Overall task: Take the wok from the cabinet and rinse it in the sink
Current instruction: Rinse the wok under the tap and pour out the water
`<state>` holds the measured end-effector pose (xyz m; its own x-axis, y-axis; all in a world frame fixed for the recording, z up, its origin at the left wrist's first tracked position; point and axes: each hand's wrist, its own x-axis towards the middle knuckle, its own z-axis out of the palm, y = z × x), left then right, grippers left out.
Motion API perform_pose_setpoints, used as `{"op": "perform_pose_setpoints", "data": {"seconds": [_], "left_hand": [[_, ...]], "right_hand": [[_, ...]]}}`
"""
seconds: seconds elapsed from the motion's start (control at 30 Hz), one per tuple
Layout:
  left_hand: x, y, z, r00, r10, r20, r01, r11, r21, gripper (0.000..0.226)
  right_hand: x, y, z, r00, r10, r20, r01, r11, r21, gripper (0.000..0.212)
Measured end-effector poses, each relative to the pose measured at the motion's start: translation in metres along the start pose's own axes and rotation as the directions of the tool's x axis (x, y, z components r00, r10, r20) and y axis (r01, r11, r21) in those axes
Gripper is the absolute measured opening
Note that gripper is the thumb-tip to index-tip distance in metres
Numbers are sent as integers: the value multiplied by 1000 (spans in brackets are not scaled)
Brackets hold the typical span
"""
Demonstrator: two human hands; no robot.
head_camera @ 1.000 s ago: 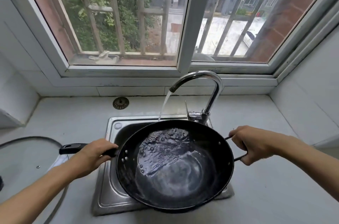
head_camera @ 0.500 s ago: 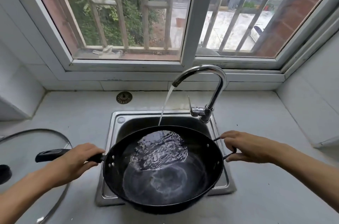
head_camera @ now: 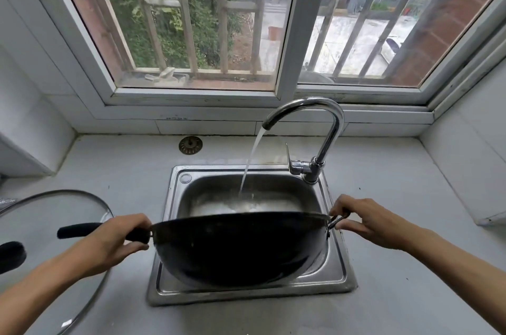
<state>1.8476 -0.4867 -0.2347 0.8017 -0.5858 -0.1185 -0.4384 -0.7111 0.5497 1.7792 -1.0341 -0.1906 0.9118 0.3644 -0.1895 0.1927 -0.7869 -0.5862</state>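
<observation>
A round glass lid [head_camera: 52, 225] lies flat on the grey counter [head_camera: 397, 293] at the far left, with its black knob [head_camera: 11, 256] near the edge of the view. Next to it, the left hand [head_camera: 115, 241] is wrapped tight around the long black handle [head_camera: 79, 230] of the wok [head_camera: 238, 249]. The end of the handle sticks out over the lid. The black wok is held up over the near part of the steel sink [head_camera: 336, 274]. It is tipped away from the person, so only its dark round outside and its rim show. Behind the rim, water [head_camera: 252, 162] falls from the shiny curved tap [head_camera: 320, 142] into the sink bowl past the wok, and the bottom of the bowl looks wet and foamy. A small round drain strainer [head_camera: 190, 145] sits on the counter behind the sink. On the right side, the right hand [head_camera: 364, 222] pinches the small loop handle [head_camera: 338, 221] of the wok with its fingers closed around it.
</observation>
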Motion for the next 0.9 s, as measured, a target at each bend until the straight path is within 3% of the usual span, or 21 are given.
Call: {"op": "perform_pose_setpoints", "data": {"seconds": [0.2, 0.37, 0.7, 0.8, 0.9], "left_hand": [[11, -4, -1, 998, 6, -63, -3, 999, 43, 24], [25, -2, -4, 999, 42, -28, -41, 999, 31, 18], [48, -16, 2, 970, 17, -242, 27, 984, 176, 37], [51, -15, 8, 967, 52, -248, 5, 974, 226, 39], [53, -16, 13, 966, 55, -252, 2, 975, 222, 38]], "right_hand": [[5, 13, 17, 943, 89, -320, -26, 980, 195, 52], [18, 14, 21, 862, 185, -473, -30, 948, 316, 49], [37, 32, 31, 844, 223, -487, -53, 940, 337, 34], [41, 37, 36, 844, 229, -485, -57, 937, 345, 46], [48, 42, 39, 838, 254, -483, -70, 928, 367, 41]]}}
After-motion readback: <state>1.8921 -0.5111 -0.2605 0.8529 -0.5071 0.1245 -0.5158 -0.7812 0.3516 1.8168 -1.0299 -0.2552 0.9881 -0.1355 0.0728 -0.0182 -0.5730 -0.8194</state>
